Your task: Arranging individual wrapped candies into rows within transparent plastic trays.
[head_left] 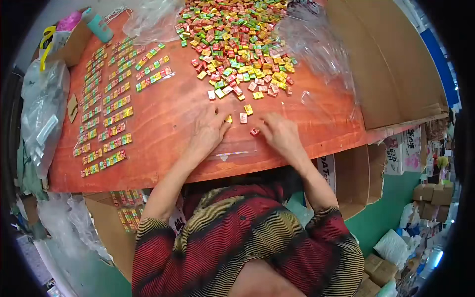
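Note:
My left hand (210,129) rests on the red-orange table, its thumb and forefinger closed around a small yellow box (228,119). A small red box (255,131) is at the fingertips of my right hand (283,134), which is curled toward it in a pinch. Between the hands lie a whitish-pink box (243,118) and, just beyond it, another yellow box (248,109). A clear plastic sheet or bag (236,147) lies flat by the near table edge, below both hands. Farther back spreads a big heap of small red, yellow and green boxes (242,49).
Rows of boxes (118,116) cover the table's left side. Clear plastic bags (321,49) lie right of the heap, beside a large cardboard box (391,64). A light-blue bottle (100,27) stands at the far left. An open carton (116,222) below the edge holds more rows.

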The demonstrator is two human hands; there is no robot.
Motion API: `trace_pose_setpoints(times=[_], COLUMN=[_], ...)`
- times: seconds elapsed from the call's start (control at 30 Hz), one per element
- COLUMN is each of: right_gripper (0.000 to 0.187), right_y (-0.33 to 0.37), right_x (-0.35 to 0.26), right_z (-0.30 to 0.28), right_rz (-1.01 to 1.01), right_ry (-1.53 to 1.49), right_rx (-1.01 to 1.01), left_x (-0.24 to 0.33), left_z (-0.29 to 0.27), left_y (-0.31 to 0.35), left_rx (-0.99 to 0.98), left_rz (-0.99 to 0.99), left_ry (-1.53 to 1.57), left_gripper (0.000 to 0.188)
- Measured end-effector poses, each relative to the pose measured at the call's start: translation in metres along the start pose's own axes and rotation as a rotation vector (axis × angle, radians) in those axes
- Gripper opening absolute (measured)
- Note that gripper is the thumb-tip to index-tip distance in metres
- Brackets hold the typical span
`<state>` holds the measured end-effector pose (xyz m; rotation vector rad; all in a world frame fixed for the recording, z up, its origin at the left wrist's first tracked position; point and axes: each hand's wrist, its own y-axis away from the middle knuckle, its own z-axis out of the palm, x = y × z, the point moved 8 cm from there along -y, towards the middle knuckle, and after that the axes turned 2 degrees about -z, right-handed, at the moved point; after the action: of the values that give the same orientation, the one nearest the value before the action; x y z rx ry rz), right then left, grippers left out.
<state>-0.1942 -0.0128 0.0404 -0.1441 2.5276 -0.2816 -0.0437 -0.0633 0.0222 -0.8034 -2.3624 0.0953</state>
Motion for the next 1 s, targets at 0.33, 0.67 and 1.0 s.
trace_pose_setpoints(times=[0.33, 0.67, 1.0], right_gripper=[0.018, 0.026, 0.037], right_y=[-0.013, -0.035, -0.026], right_x=[-0.013, 0.002, -0.013], right_z=[0.015, 0.021, 0.012], right_rz=[-0.132, -0.254, -0.123], right_ry=[0.154, 0.044, -0.001], right_rx=[-0.043, -0.091, -0.201], left_x=[-0.003, -0.002, -0.003], left_z=[-0.003, 0.0, 0.0], left_y=[-0.001, 0.002, 0.0], left_rx=[0.037, 0.031, -0.015], left_rz=[0.001, 0.0, -0.015], left_ry=[-0.026, -0.001, 0.022], left_gripper=[0.03, 0.029, 0.038])
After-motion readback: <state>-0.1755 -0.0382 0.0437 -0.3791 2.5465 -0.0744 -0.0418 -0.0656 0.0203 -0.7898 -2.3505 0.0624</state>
